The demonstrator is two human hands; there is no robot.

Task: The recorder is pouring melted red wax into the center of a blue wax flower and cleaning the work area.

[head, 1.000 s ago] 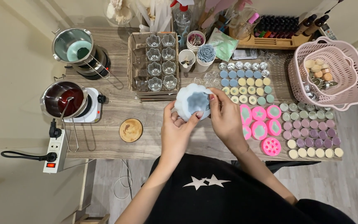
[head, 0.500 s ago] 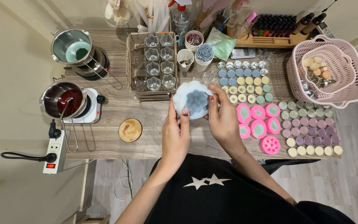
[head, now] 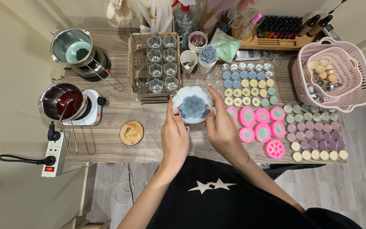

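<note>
White mould (head: 192,106) gripped by both hands (head: 200,131).

Wooden table (head: 106,140), beige wall (head: 9,85)

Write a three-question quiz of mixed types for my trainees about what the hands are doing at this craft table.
1. True or false: both hands grip the white mould with the blue-grey flower filling.
2. Which lies nearest the left hand?
A. pink basket
B. round wooden coaster
C. power strip
3. Fill in: the pan on the white hotplate holds a dark ___ liquid.

Key
1. True: the left hand and the right hand hold it from either side, above the table.
2. B
3. red
</note>
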